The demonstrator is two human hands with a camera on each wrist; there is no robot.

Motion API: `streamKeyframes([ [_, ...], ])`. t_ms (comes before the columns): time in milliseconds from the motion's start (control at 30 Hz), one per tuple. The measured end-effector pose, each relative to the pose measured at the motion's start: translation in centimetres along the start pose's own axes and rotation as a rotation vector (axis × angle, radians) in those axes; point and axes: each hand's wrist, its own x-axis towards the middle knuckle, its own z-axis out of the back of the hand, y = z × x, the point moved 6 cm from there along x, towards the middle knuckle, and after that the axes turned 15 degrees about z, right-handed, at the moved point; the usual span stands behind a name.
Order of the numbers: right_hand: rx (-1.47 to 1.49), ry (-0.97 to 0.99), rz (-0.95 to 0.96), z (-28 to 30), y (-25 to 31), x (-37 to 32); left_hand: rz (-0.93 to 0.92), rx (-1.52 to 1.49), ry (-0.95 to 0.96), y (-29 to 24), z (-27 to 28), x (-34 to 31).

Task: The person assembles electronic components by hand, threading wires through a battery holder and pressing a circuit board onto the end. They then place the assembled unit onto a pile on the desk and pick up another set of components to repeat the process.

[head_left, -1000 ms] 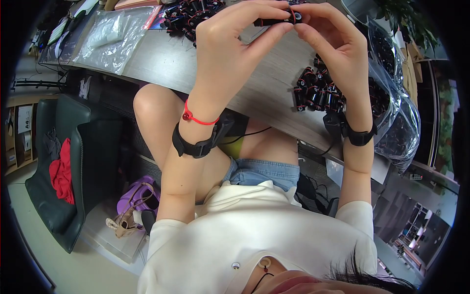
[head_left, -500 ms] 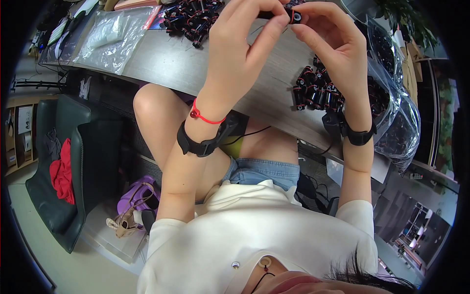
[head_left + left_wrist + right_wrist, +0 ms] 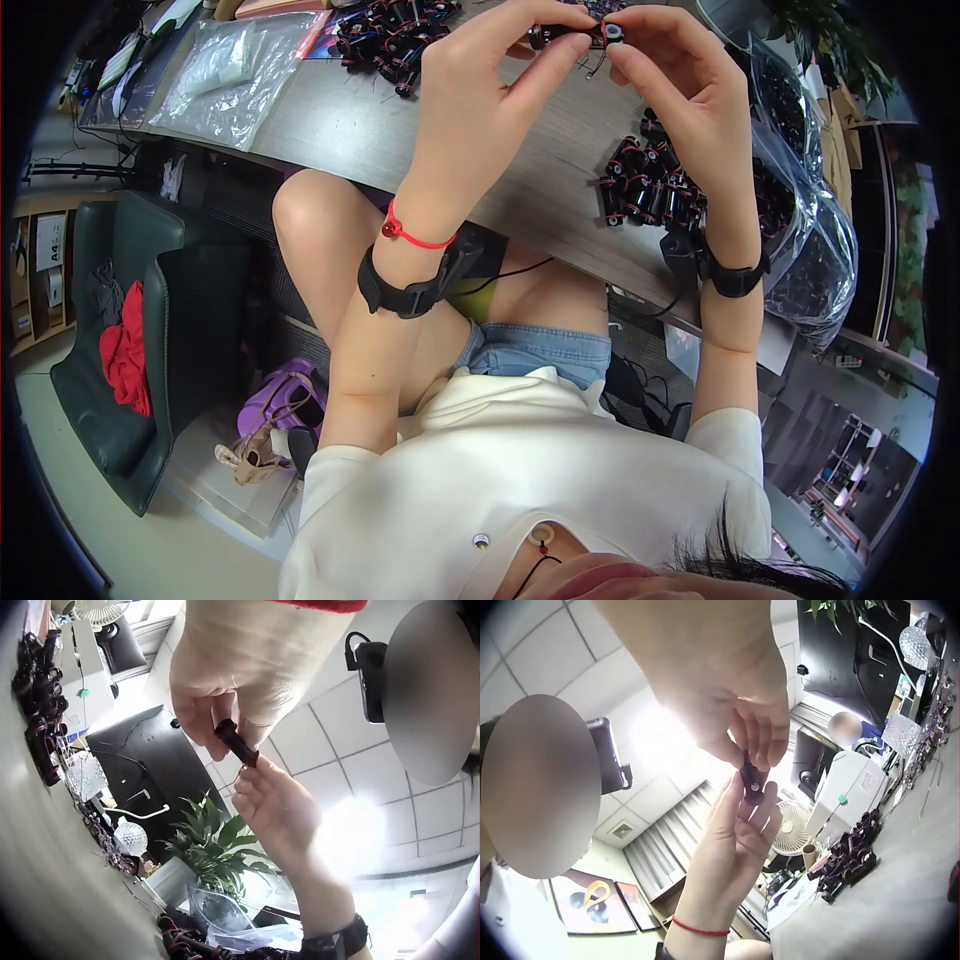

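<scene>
Both hands meet above the table at the top of the head view, around one small black cylinder (image 3: 545, 38) with a pale-centred end. My left hand (image 3: 475, 100), with a red cord bracelet at its wrist, pinches the cylinder between thumb and fingers. From the other side my right hand (image 3: 690, 95) pinches its end with thumb and fingertips. The left wrist view shows the dark cylinder (image 3: 236, 742) slanting between the two hands. In the right wrist view its round end (image 3: 754, 786) faces the camera, partly covered by fingers.
Similar black cylinders with red bands form a pile (image 3: 650, 180) near the right forearm and another pile (image 3: 390, 45) at the back left. A clear plastic bag (image 3: 815, 250) of them stands at the right edge. A flat plastic bag (image 3: 225, 75) lies at left.
My left hand shifted right, then slightly back left, its thumb and fingers changing their hold along the cylinder. My right hand stays nearly in place, still gripping the end.
</scene>
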Motion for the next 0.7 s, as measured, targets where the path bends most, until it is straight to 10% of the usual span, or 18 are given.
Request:
streamKeyframes([
  [367,0.009,-0.025,-0.039,0.2,-0.4,-0.2,0.062,-0.021,0.017,1.5,-0.6,0.4],
  [467,0.028,-0.032,-0.186,0.8,-0.8,-0.2,-0.765,-0.044,-0.092,-1.9,-0.7,-0.1],
  [500,0.027,-0.032,-0.184,1.0,-0.9,-0.2,-0.766,-0.044,-0.092,-1.7,-0.7,-0.5],
  [600,0.057,-0.038,-0.086,1.6,-0.8,0.5,0.192,-0.320,0.043,1.2,-1.0,-0.4],
  [700,-0.020,-0.040,0.223,0.8,1.2,1.1,0.146,-0.388,0.024,2.8,-0.2,0.0],
])
